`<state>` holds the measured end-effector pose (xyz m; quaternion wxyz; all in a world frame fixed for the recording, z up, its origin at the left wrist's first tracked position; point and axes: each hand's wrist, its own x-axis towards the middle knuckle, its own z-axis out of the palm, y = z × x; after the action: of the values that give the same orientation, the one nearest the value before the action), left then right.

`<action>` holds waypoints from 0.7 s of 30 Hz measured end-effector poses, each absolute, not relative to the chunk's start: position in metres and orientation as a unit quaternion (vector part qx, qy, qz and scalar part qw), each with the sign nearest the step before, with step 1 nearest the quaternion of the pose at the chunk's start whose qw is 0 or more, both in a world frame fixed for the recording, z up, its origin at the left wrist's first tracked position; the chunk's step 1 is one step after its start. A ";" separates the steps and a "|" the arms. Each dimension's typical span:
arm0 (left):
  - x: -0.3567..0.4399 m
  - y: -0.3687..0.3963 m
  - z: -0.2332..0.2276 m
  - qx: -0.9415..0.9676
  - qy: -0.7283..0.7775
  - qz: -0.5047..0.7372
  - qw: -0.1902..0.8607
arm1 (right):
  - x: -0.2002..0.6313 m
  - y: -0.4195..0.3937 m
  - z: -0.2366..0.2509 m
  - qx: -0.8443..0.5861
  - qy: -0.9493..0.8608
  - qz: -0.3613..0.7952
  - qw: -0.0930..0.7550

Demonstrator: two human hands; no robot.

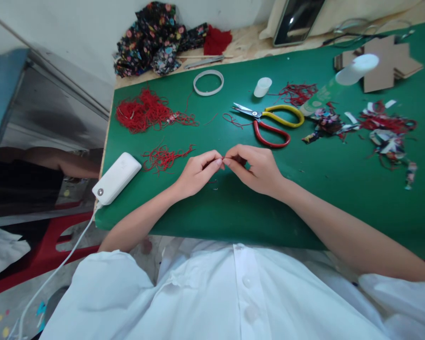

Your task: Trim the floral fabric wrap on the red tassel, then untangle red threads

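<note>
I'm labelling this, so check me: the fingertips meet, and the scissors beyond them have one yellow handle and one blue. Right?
Not quite: in the head view, the scissors have one yellow handle and one red, not blue.

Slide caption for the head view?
Left hand and right hand pinch red cord over a green tabletop, scissors lying beyond.

A pale wall (81, 33) rises upper left. A green table (187, 215) spans the centre. Lower left: red chair (44, 255), grey floor (7, 297).
</note>
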<state>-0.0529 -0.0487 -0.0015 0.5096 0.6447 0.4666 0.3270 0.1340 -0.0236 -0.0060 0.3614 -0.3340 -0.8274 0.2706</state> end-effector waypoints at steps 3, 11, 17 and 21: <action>-0.053 -0.050 0.000 0.654 0.472 0.324 0.495 | 0.134 -0.023 -0.007 -0.338 -0.825 0.268 0.366; -0.053 -0.051 0.000 0.665 0.476 0.319 0.480 | 0.133 -0.022 -0.011 -0.332 -0.835 0.220 0.379; -0.053 -0.051 0.002 0.663 0.471 0.330 0.479 | 0.138 -0.020 -0.012 -0.340 -0.853 0.191 0.347; -0.053 -0.051 0.002 0.671 0.467 0.318 0.481 | 0.141 -0.018 -0.015 -0.297 -0.902 0.088 0.301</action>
<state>-0.0530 -0.0513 0.0020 0.4806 0.6706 0.4673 0.3177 0.1406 -0.0176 -0.0150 0.3012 -0.2971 -0.9018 0.0878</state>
